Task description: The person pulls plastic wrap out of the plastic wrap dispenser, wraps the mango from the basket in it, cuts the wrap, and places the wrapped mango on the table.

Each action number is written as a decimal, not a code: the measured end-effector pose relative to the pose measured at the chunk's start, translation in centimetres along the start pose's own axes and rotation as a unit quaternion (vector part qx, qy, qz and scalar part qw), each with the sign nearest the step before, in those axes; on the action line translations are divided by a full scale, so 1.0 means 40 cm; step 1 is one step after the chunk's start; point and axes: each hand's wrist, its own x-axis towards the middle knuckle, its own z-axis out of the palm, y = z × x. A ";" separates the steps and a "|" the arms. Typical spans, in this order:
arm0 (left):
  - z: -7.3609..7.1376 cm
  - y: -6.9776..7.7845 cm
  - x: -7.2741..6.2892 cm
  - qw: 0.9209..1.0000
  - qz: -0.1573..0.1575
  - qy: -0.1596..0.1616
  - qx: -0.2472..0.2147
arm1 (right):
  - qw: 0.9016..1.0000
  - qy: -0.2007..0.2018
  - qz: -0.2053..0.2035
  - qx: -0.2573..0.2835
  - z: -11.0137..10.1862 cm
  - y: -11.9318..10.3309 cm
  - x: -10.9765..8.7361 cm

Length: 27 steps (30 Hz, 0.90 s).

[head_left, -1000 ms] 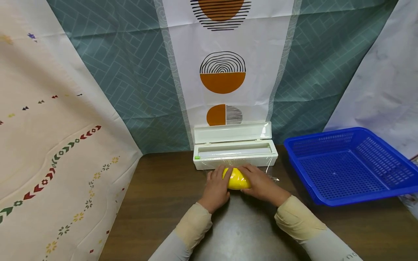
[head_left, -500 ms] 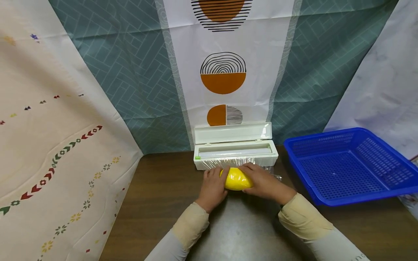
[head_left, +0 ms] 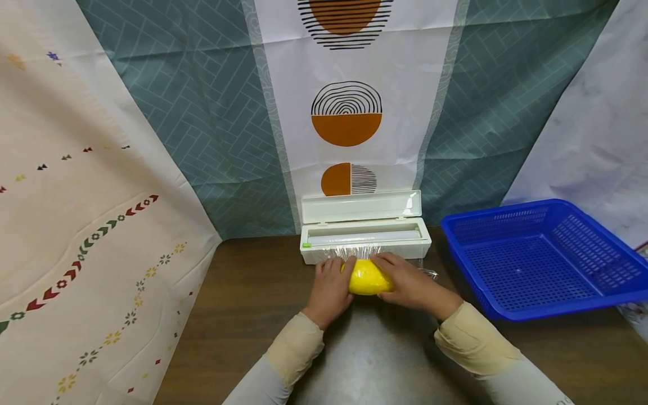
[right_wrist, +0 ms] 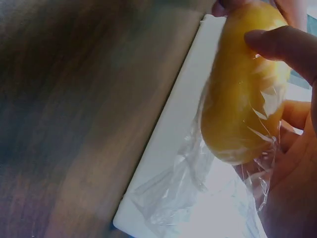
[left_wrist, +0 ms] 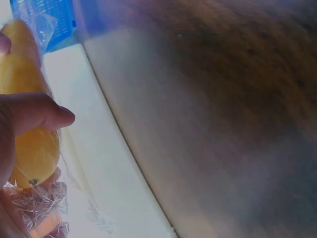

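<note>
My left hand (head_left: 329, 292), right hand (head_left: 411, 286): curled round melon (head_left: 368, 278). Film (head_left: 356, 251) — newly bunched narrower at box (head_left: 405, 250); wrapping seems unfinished.

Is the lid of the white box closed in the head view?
No, the lid stands raised at the back of the white box, and the pale roll inside is visible.

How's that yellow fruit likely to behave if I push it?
The yellow fruit would probably roll about its long axis, being rounded and oblong. Its glossy wrap of plastic film may make it slippery. The film looks thin and crumpled beyond the fruit's end, so that part likely flops.
</note>
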 end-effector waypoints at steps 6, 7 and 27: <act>-0.010 -0.002 0.007 1.000 -0.006 -0.013 -0.005 | 0.998 0.052 -0.005 -0.025 0.018 0.003 -0.012; -0.011 -0.003 0.008 1.000 -0.007 -0.015 -0.007 | 0.998 0.061 -0.007 -0.031 0.021 0.005 -0.014; -0.036 0.004 0.010 0.999 -0.019 -0.009 -0.041 | 0.994 0.092 -0.006 -0.060 0.013 0.018 -0.034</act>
